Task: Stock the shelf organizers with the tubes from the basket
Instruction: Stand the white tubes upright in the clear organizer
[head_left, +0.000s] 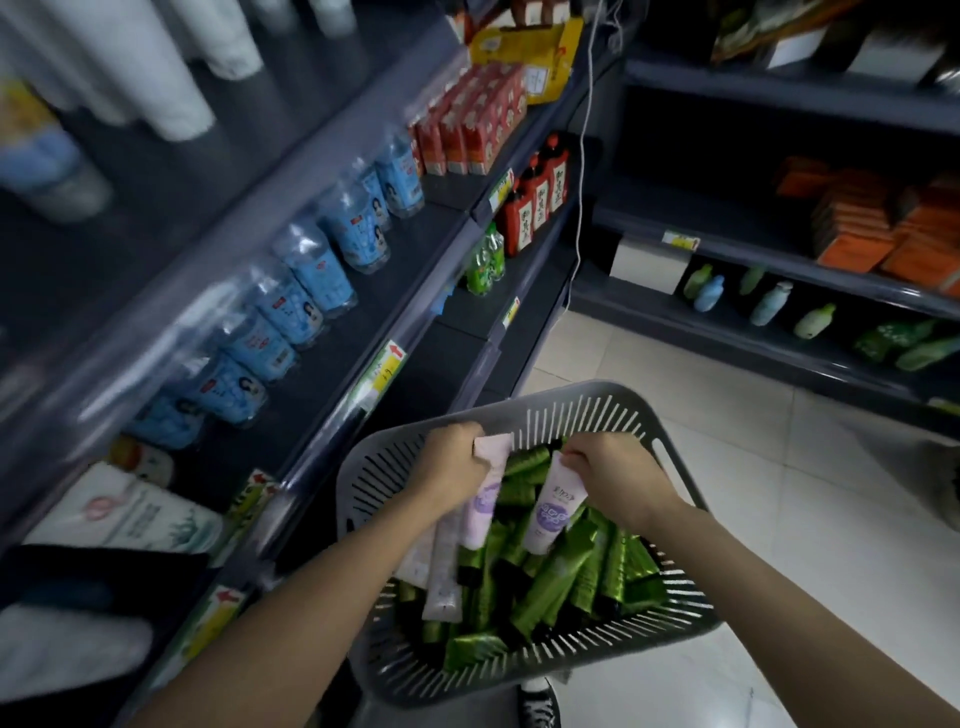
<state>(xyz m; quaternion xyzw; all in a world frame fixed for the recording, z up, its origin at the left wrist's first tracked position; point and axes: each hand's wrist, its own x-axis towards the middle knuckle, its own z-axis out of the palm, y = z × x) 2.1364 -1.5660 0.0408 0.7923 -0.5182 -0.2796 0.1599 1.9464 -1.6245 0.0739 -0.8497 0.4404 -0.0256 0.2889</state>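
Tile floor (779, 519) | shelves (405, 291) L+front | L grip (452, 460) on pink tube (483, 512) | R grip (615, 480) on white tube (553, 519), over basket (524, 395)

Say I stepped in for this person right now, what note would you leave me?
Left grip: holds a pink tube over the basket.
Right grip: holds a white-and-lilac tube beside it.
Basket: full of green tubes, a few pale tubes on its left.
Done: two tubes picked up; none seen shelved.
Left: shelve these, then the rest; organizers not made out here.
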